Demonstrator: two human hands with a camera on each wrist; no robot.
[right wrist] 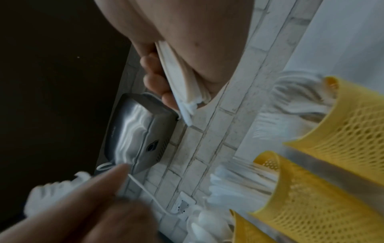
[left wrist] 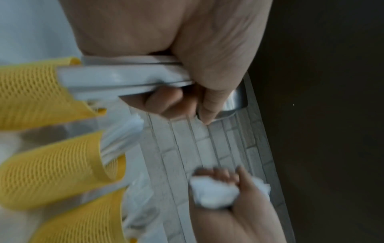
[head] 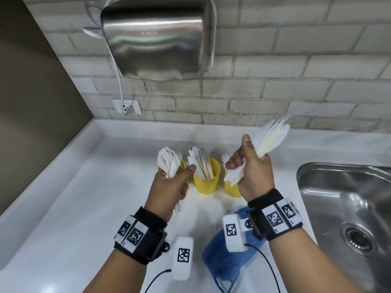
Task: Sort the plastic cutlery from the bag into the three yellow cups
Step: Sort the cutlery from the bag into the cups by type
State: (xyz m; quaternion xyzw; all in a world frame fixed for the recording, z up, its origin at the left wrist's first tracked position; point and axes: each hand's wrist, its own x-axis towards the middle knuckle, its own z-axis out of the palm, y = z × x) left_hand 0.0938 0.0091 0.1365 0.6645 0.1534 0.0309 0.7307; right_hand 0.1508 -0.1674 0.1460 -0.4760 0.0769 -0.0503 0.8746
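Three yellow cups stand in a row on the white counter. The left cup (head: 183, 165) is mostly hidden behind my left hand (head: 171, 185), which grips a bunch of white spoons (head: 167, 163) by their handles (left wrist: 124, 78), bowls up. The middle cup (head: 206, 180) holds white and beige flat pieces. Fork tines (head: 225, 159) stick out of the right cup (head: 231, 190). My right hand (head: 251, 166) grips a bundle of white knives (head: 268, 140) above the right cup, with the bundle (right wrist: 182, 88) tilted up to the right. The crumpled blue bag (head: 226, 256) lies under my right wrist.
A steel sink (head: 347, 208) is set into the counter at the right. A metal hand dryer (head: 158, 37) hangs on the brick wall above the cups, its cord running to an outlet (head: 127, 106). A brown wall closes off the left side.
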